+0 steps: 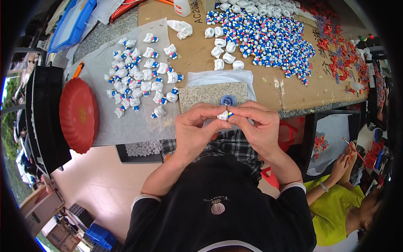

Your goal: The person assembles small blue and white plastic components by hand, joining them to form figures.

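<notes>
My left hand point(195, 128) and my right hand point(258, 126) meet over the table's near edge. Between their thumbs and forefingers they pinch a small white figurine piece point(223, 115), with a blue and yellow bit at its right side; the fingers partly cover it. Just beyond the fingertips, a small round pot point(228, 100) with dark blue content rests by a speckled stone slab point(201, 94). On white paper to the left lie many white figures with blue ends point(147, 74). Loose white hollow pieces point(228, 58) and a heap of small blue-and-white parts point(268, 38) are farther off.
A red fluted dish point(79, 113) and an orange-handled tool point(78, 70) are at the left, with a blue tray point(73, 25) behind. A white bottle point(182, 7) stands at the back. On the right, a co-worker in a yellow-green top point(336, 210) works over a dark tray point(310, 138).
</notes>
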Motion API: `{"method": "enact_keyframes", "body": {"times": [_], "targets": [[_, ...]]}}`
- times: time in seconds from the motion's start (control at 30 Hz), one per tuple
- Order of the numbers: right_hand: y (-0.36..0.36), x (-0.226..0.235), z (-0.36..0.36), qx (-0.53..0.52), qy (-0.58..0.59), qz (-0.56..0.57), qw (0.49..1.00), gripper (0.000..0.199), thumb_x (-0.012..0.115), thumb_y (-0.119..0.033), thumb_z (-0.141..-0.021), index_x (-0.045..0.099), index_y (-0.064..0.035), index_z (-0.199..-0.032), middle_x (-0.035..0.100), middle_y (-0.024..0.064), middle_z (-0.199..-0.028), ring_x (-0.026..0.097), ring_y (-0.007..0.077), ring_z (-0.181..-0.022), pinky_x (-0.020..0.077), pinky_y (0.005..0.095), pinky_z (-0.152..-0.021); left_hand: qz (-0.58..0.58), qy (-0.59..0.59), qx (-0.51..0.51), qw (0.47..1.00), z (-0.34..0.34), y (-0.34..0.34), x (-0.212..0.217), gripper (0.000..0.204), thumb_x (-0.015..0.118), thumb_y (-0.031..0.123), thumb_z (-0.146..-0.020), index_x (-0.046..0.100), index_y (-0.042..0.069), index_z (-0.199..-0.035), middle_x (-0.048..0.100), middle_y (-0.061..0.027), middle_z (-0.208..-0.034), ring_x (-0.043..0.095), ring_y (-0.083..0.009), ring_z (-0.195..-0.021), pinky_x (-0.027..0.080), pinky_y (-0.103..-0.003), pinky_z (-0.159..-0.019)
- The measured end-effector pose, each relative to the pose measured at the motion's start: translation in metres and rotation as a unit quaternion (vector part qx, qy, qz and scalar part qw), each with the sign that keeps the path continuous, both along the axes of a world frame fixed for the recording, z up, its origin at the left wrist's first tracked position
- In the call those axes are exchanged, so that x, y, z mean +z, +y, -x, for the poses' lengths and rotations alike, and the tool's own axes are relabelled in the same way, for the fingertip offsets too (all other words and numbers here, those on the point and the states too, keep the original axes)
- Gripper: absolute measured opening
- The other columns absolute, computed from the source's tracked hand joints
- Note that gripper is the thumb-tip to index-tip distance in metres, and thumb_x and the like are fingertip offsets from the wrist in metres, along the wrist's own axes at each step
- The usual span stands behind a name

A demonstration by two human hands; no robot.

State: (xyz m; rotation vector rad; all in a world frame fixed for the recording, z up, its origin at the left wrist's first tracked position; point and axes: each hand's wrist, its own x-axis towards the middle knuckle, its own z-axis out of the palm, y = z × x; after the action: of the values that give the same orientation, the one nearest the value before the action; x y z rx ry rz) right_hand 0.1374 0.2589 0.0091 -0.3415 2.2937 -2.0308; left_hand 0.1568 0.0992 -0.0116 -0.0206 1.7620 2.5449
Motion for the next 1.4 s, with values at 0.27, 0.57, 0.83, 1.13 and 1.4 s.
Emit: {"method": "enact_keyframes", "body": {"times": [0.27, 0.57, 0.83, 1.13, 1.4], "targets": [[-0.008, 0.003, 0.004, -0.005, -0.074, 0.094, 0.993, 0.014, 0.065, 0.000, -0.079, 0.067, 0.0019, -0.093, 0.065, 0.0086, -0.081, 0.061, 0.0103, -0.073, 0.0481, 0.0214, -0.062, 0.030, 0.031, -0.002, 0.999, 0.010, -0.006, 0.008, 0.026, 0.071, -0.006, -0.071, 0.065, -0.001, -0.095, 0.062, -0.0112, -0.095, 0.060, -0.0145, -0.082, 0.051, -0.025, -0.069], [0.005, -0.007, 0.045, 0.039, -0.157, 0.125, 0.979, 0.023, 0.067, -0.005, -0.080, 0.065, 0.0022, -0.102, 0.066, 0.0076, -0.089, 0.060, 0.0075, -0.075, 0.0480, 0.0217, -0.065, 0.259, 0.017, -0.028, 0.965, 0.065, -0.023, 0.016, 0.024, 0.071, 0.002, -0.072, 0.065, 0.000, -0.095, 0.063, -0.0051, -0.078, 0.059, -0.0125, -0.069, 0.047, -0.026, -0.064], [0.036, -0.023, 0.089, -0.188, 0.242, -0.436, 0.846, 0.013, 0.070, -0.016, -0.071, 0.065, -0.0051, -0.076, 0.056, 0.0061, -0.074, 0.056, 0.0241, -0.074, 0.0455, 0.0349, -0.060, 0.672, 0.270, 0.074, 0.685, 0.106, -0.035, 0.001, 0.024, 0.070, 0.014, -0.074, 0.067, 0.007, -0.096, 0.058, -0.0081, -0.098, 0.054, -0.0216, -0.084, 0.038, -0.038, -0.079], [0.044, -0.029, 0.080, -0.127, 0.283, -0.400, 0.863, 0.012, 0.067, -0.012, -0.073, 0.063, -0.0056, -0.082, 0.053, 0.0054, -0.077, 0.054, 0.0233, -0.076, 0.0454, 0.0350, -0.063, 0.629, 0.269, -0.001, 0.729, 0.103, 0.009, 0.004, 0.023, 0.068, 0.019, -0.076, 0.066, 0.009, -0.096, 0.063, -0.0028, -0.078, 0.051, -0.0215, -0.086, 0.029, -0.036, -0.073], [0.050, -0.026, 0.071, -0.120, 0.231, -0.410, 0.874, 0.015, 0.067, -0.011, -0.074, 0.064, -0.0042, -0.087, 0.052, 0.0063, -0.080, 0.053, 0.0238, -0.081, 0.0453, 0.0355, -0.065, 0.489, 0.181, 0.010, 0.853, 0.097, 0.005, 0.014, 0.028, 0.066, 0.010, -0.077, 0.062, 0.007, -0.105, 0.060, -0.0063, -0.082, 0.053, -0.0173, -0.082, 0.039, -0.031, -0.072]]}}
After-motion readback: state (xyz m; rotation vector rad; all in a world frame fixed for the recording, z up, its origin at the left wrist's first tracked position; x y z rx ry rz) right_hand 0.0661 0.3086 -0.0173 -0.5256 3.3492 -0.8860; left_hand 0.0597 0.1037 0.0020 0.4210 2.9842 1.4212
